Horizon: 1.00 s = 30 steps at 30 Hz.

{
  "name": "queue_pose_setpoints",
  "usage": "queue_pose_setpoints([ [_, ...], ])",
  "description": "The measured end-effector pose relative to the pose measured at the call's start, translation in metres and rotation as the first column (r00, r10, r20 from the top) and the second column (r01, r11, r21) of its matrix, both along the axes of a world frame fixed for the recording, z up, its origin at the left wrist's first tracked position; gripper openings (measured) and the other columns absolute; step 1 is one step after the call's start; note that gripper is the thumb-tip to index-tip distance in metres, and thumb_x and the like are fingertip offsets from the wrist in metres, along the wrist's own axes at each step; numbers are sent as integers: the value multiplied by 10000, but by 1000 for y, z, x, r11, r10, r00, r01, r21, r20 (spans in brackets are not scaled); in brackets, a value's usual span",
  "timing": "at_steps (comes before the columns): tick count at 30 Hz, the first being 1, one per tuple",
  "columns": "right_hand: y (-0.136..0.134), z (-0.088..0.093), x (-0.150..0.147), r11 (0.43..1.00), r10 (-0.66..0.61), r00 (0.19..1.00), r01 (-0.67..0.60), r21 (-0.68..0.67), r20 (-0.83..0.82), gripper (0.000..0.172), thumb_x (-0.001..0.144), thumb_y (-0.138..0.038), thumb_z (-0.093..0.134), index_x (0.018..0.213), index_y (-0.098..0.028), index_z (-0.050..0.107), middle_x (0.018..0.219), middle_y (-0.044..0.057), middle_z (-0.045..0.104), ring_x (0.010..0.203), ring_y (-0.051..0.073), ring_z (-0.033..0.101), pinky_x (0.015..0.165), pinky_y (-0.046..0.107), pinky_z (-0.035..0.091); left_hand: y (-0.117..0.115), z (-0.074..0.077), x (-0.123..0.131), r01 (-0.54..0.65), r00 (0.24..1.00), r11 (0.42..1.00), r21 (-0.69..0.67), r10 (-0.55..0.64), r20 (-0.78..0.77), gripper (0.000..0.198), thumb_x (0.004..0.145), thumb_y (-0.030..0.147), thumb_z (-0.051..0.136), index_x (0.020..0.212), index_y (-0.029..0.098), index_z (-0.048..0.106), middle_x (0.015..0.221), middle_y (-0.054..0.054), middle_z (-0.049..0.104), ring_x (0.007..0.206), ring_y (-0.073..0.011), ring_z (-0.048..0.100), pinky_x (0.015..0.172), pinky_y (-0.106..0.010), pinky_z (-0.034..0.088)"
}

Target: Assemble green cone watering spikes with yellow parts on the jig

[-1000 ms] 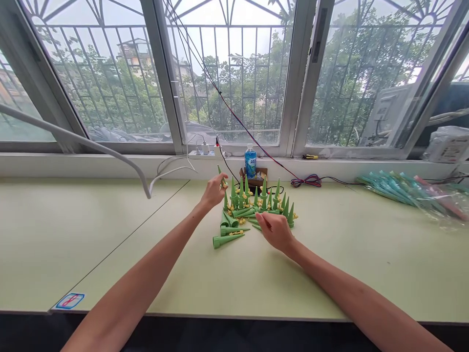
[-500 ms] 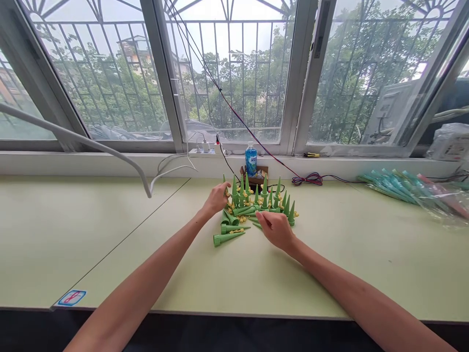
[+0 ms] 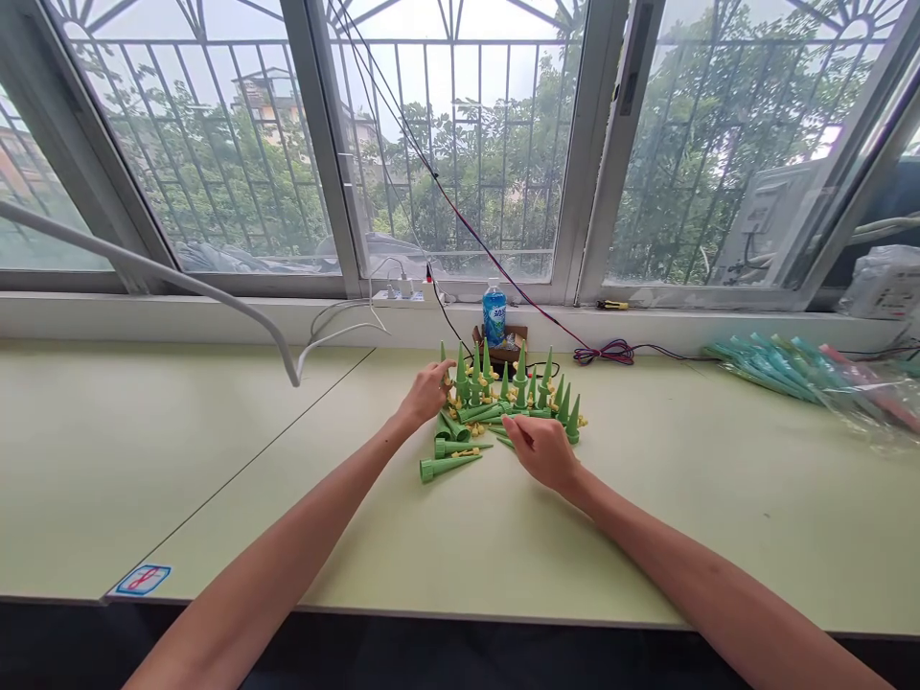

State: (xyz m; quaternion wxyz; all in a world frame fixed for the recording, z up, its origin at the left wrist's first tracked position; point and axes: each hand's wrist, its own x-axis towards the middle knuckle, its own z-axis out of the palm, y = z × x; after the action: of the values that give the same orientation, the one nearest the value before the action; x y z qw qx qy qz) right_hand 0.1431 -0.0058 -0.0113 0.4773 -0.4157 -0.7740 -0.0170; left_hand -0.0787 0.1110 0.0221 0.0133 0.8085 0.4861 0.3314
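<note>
Several green plastic plant-watering spikes point(image 3: 521, 369) with small yellow valves stand upright in a cluster, points up. My left hand point(image 3: 425, 393) is at the cluster's left end, fingers closed around an upright green spike point(image 3: 443, 353) whose tip shows above them. In front of the standing ones, other spikes lie on their sides, the nearest spike point(image 3: 449, 467) with its wide end to the left. My right hand point(image 3: 542, 450) rests at the front right of the pile, fingers curled in. Whatever it may hold is hidden. Small yellow valves point(image 3: 475, 430) lie among the spikes.
Behind the spikes, a blue bottle point(image 3: 494, 311) stands by a small brown box point(image 3: 516, 339). A coiled cable point(image 3: 604, 351) and bagged coloured items point(image 3: 797, 369) lie to the right. A white cable point(image 3: 216, 299) hangs over the left of the table point(image 3: 503, 565).
Both hands stay almost in place. The left fingers have shifted very slightly at the upright spike, and the whole view has moved a little.
</note>
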Motion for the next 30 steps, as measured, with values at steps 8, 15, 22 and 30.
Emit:
queue_pose_setpoints([
  [8,1,-2,0,1000,-20,1000,20,2,17,460,967,-339,384,544,-196,277,474,-48,272,457,88,209,482,249,212,-13,0,-10,106,994,994,26,-107,15,585,811,159,530,1370,271,397,1098,-90,523,907,-190,578,797,-349,517],
  [15,2,-3,1,1000,-21,1000,21,-14,3,468,968,-363,375,547,-196,260,473,-49,266,461,91,199,482,250,200,-40,9,-9,48,985,973,227,-84,153,385,843,230,527,1223,209,466,1114,-102,535,943,-187,585,759,-313,523],
  [22,1,-2,2,999,-23,1000,24,-21,10,479,969,-378,376,537,-193,281,469,-48,271,454,89,201,478,251,200,-49,12,13,48,992,996,-79,-56,-110,139,846,284,504,750,192,542,751,-42,616,716,-169,586,648,-286,459],
  [30,3,-3,3,999,-25,1000,25,-25,14,485,973,-396,371,538,-191,304,467,-46,287,454,89,215,478,248,209,-43,-8,20,-41,987,994,-99,25,-161,320,780,507,583,829,201,502,755,-68,608,724,-235,583,584,-308,393],
])
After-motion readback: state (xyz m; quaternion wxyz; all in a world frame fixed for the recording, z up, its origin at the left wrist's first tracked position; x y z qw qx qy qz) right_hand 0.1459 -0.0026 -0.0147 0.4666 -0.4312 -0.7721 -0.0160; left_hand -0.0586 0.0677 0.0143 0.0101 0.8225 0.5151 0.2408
